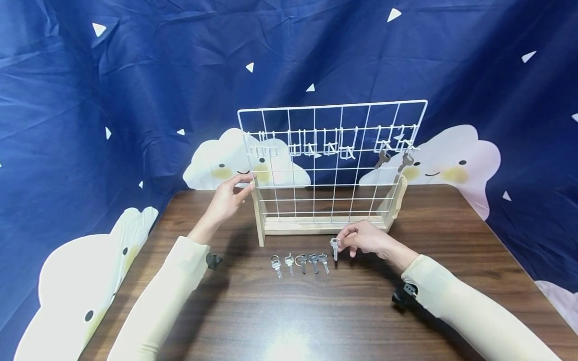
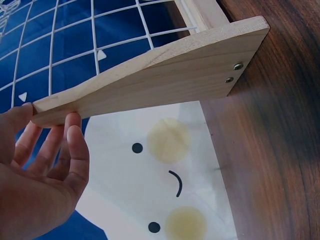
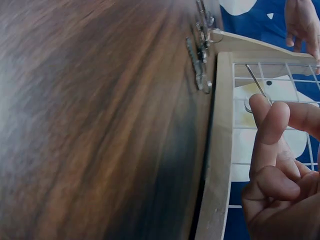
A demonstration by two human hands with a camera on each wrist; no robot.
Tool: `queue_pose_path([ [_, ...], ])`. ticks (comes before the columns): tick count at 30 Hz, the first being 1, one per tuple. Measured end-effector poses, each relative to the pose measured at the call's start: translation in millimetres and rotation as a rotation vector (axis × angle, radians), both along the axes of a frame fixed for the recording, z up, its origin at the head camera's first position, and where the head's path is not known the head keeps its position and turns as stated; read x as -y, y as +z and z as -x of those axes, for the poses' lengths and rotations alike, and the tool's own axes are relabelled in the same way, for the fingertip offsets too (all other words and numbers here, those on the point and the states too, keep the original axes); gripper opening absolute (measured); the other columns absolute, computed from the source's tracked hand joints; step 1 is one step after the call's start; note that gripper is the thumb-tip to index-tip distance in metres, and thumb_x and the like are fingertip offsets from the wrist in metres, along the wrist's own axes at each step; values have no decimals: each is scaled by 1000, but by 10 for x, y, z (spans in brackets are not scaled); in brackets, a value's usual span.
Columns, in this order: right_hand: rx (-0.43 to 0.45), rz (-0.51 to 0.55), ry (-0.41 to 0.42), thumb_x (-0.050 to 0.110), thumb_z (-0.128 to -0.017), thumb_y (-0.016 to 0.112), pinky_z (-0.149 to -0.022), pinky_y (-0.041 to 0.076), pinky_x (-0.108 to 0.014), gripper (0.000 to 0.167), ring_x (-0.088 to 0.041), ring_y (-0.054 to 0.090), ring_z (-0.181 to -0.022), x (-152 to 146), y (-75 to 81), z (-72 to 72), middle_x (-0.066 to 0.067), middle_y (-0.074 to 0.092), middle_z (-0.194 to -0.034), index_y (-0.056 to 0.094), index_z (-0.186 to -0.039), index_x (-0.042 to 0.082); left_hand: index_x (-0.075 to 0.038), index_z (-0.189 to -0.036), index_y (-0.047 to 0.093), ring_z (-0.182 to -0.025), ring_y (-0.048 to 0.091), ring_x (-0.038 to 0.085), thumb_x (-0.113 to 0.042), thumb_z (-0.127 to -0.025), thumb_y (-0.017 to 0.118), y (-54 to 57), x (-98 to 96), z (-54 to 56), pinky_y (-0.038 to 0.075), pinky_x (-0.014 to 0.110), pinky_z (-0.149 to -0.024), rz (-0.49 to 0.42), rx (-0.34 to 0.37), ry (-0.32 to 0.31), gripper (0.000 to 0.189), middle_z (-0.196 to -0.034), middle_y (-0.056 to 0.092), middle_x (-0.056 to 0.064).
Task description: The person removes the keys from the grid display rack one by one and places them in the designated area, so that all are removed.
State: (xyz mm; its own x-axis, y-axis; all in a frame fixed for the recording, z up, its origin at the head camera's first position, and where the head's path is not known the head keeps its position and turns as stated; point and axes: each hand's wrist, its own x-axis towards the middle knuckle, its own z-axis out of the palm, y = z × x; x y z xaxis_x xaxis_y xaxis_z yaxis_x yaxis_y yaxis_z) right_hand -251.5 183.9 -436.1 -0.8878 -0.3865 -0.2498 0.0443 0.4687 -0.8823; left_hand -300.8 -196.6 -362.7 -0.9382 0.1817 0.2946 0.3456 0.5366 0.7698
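My left hand (image 1: 229, 196) holds the upper end of the rack's wooden side panel (image 2: 150, 75), thumb on one edge and fingertips against the other. A silver key (image 1: 334, 246) is pinched between thumb and fingertip of my right hand (image 1: 365, 236), raised in front of the rack's base; its blade shows thin in the right wrist view. Several loose keys (image 1: 314, 260) lie in a row on the table just left of it, some with rings. The white wire grid (image 1: 334, 175) carries a row of white hooks (image 1: 330, 147). On the two rightmost hooks hang keys (image 1: 383, 159).
The rack's wooden base bar (image 1: 307, 228) runs between its two side panels on the brown table (image 1: 352, 321). A blue cloth (image 1: 189, 65) with white clouds and triangles hangs behind and at the sides. Dark wrist devices (image 1: 403, 296) sit at both cuffs.
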Motion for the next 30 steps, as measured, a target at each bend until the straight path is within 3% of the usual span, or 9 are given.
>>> queue_pose_path([
  [14, 20, -91, 43, 12, -79, 73, -38, 27, -16, 16, -7, 57, -48, -33, -225, 9, -2, 74, -74, 72, -93, 4, -12, -131, 62, -100, 71, 33, -26, -99, 63, 3, -10, -11, 58, 58, -82, -23, 14, -1, 35, -131, 64, 16],
  [17, 27, -111, 30, 12, -76, 75, -38, 27, -16, 15, -7, 57, -47, -20, -260, 6, -1, 72, -69, 72, -90, 5, -12, -131, 62, -101, 71, 33, -27, -99, 63, 2, -6, -11, 60, 52, -80, -16, 15, 1, 35, -131, 64, 15],
  [23, 21, -149, 9, 12, -74, 76, -37, 27, -16, 14, -6, 55, -45, -2, -307, 18, 1, 67, -63, 71, -87, 8, -12, -131, 63, -100, 72, 31, -27, -99, 63, 8, -1, -12, 59, 30, -70, -7, 12, 7, 35, -131, 64, 14],
  [26, 11, -166, -3, 11, -73, 75, -37, 27, -17, 13, -7, 55, -45, 0, -315, 20, 1, 67, -62, 72, -85, 8, -12, -130, 63, -99, 72, 31, -27, -99, 63, 16, -3, -18, 59, 30, -70, -10, 13, 6, 34, -131, 64, 14],
  [30, 2, -174, -7, 9, -74, 74, -37, 28, -17, 12, -7, 55, -44, 2, -305, 17, 0, 68, -63, 72, -85, 8, -12, -131, 63, -99, 71, 31, -27, -99, 63, 24, -3, -17, 61, 42, -75, -13, 18, 4, 35, -131, 64, 14],
])
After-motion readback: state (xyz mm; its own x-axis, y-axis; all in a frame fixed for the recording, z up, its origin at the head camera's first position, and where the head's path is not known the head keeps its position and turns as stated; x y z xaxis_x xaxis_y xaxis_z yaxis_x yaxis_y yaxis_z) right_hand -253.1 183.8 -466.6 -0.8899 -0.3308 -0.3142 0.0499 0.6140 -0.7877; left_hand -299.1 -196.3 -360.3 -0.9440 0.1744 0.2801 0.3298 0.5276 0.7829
